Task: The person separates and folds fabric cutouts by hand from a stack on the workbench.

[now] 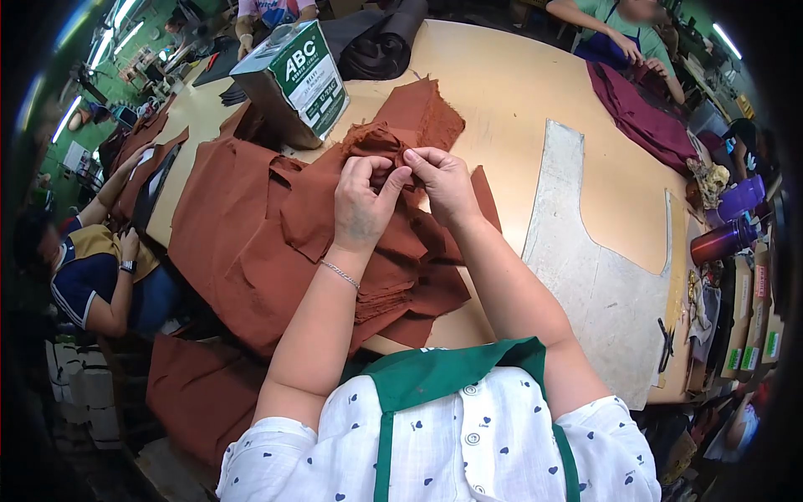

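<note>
A heap of rust-brown fabric pieces (pixel 242 243) spreads over the table in front of me, with frayed edges and some layers stacked. My left hand (pixel 365 201) has its fingers curled and pinched on the gathered edge of one piece. Close beside it, my right hand (pixel 439 182) pinches the same bunched fabric between thumb and forefinger. The two thumbs nearly meet over the folds. A flap of this cloth (pixel 425 113) lies beyond my hands on the tabletop. What sits inside the folds between my fingers is hidden.
A green and white ABC tin (pixel 305 79) stands behind the heap. To the right lies a flat pale pattern template (pixel 577 276), with small black snips (pixel 666 345) near its edge. A tumbler (pixel 723 239) is at the table's right edge. Co-workers sit around, one handling maroon cloth (pixel 636 113).
</note>
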The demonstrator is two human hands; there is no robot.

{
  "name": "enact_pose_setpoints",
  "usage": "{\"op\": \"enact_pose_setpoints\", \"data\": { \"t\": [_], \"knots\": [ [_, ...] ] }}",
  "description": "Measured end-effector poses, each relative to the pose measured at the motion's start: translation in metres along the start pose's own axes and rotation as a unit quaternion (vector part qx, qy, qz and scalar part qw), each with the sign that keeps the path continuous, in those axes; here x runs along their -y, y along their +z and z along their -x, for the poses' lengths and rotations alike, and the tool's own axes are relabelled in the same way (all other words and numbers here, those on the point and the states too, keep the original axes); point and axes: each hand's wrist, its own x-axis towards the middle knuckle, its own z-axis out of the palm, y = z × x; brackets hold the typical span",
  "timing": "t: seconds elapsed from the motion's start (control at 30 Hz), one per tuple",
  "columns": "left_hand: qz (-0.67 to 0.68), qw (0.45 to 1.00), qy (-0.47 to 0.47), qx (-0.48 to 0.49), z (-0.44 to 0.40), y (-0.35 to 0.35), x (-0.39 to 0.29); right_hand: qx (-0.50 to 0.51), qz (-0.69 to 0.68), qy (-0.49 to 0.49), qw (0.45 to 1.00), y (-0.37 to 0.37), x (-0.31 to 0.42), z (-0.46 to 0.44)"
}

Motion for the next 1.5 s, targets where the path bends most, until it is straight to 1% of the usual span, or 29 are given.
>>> {"op": "enact_pose_setpoints", "data": {
  "t": [0.07,0.17,0.2,0.27,0.3,0.47,0.5,0.57,0.7,0.77,0.87,0.9,0.97,1.0,1.07,1.17,1.2,1.27,1.3,1.37,1.47,1.5],
  "knots": [
    [-0.01,1.0,0.004,0.01,-0.003,0.003,-0.002,0.004,0.014,-0.039,0.999,-0.004,-0.012,-0.005],
    [0.143,0.98,-0.132,0.037,-0.005,0.01,0.004,0.008,0.006,-0.046,0.999,-0.006,-0.017,-0.007],
    [0.237,0.954,-0.179,0.044,-0.005,0.009,0.003,0.009,0.026,-0.05,0.998,-0.006,-0.016,-0.006],
    [0.414,0.868,-0.269,0.056,-0.004,0.003,-0.001,0.011,0.065,-0.058,0.996,-0.006,-0.013,-0.004],
    [0.439,0.853,-0.278,0.054,-0.003,0.001,-0.002,0.008,0.071,-0.067,0.995,-0.005,-0.014,-0.004],
    [0.408,0.876,-0.258,-0.005,-0.002,0.006,-0.002,0.014,0.078,-0.1,0.992,-0.005,-0.02,-0.005],
    [0.399,0.88,-0.256,-0.016,-0.003,0.006,-0.006,0.015,0.074,-0.083,0.994,-0.003,-0.016,-0.002],
    [0.384,0.888,-0.253,-0.002,-0.002,0.004,-0.009,0.018,0.067,-0.048,0.996,0.0,-0.005,0.003],
    [0.31,0.92,-0.239,0.032,0.001,0.001,0.007,0.027,0.07,-0.062,0.995,0.0,-0.01,0.001],
    [0.318,0.919,-0.23,0.045,0.002,0.001,0.003,0.04,0.073,-0.073,0.994,-0.001,-0.011,-0.001],
    [0.33,0.916,-0.221,0.06,0.003,-0.002,0.003,-0.004,0.195,-0.078,0.978,-0.003,-0.012,-0.004],
    [0.334,0.915,-0.219,0.063,0.003,-0.002,0.004,-0.021,0.252,-0.137,0.958,-0.004,-0.013,-0.006],
    [0.367,0.901,-0.225,0.055,0.005,-0.004,0.005,-0.053,0.357,-0.253,0.897,-0.007,-0.016,-0.009],
    [0.383,0.894,-0.228,0.052,0.006,-0.004,0.006,-0.032,0.348,-0.241,0.905,-0.006,-0.015,-0.008],
    [0.367,0.903,-0.219,0.048,0.005,-0.004,0.011,0.012,0.332,-0.214,0.919,-0.005,-0.01,-0.007],
    [0.353,0.909,-0.215,0.055,0.005,-0.004,0.005,0.056,0.227,-0.105,0.967,-0.006,-0.008,-0.007],
    [0.349,0.91,-0.214,0.062,0.005,-0.004,0.002,0.057,0.241,-0.117,0.962,-0.007,-0.01,-0.008],
    [0.296,0.932,-0.194,0.075,0.005,-0.002,0.005,0.059,0.268,-0.141,0.951,-0.01,-0.014,-0.011],
    [0.268,0.942,-0.184,0.081,0.006,-0.002,0.006,0.061,0.27,-0.131,0.952,-0.01,-0.013,-0.012],
    [0.294,0.934,-0.189,0.073,0.006,-0.002,0.006,0.067,0.273,-0.114,0.953,-0.01,-0.01,-0.013],
    [0.322,0.925,-0.19,0.064,0.006,-0.004,0.009,0.037,0.36,-0.16,0.918,-0.007,-0.001,-0.006],
    [0.329,0.923,-0.188,0.062,0.005,-0.004,0.01,0.035,0.346,-0.174,0.921,-0.006,-0.002,-0.006]
  ]
}}
